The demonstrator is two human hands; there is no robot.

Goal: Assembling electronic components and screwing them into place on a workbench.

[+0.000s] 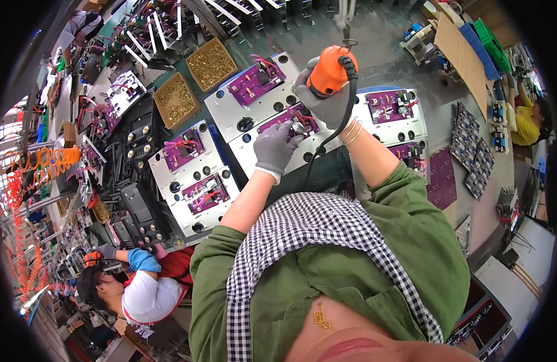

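Observation:
My right hand (327,104), in a grey glove, is wrapped around an orange electric screwdriver (330,71) with a black cable. The screwdriver is over a purple circuit board (270,128), which lies on a silver metal panel (242,151); its tip is hidden by the hand. My left hand (275,148), also gloved, rests at that board with its fingers bent together beside the parts mounted there. What lies between those fingertips, if anything, is hidden. Another purple board (254,90) with red wires sits on the panel just beyond.
Two boxes of small brass-coloured screws, a nearer box (176,101) and a farther box (211,65), stand left of the far panel. More panels with boards flank my hands, including a right panel (375,125). A co-worker (146,289) is at lower left. Stacked boards (465,136) lie right.

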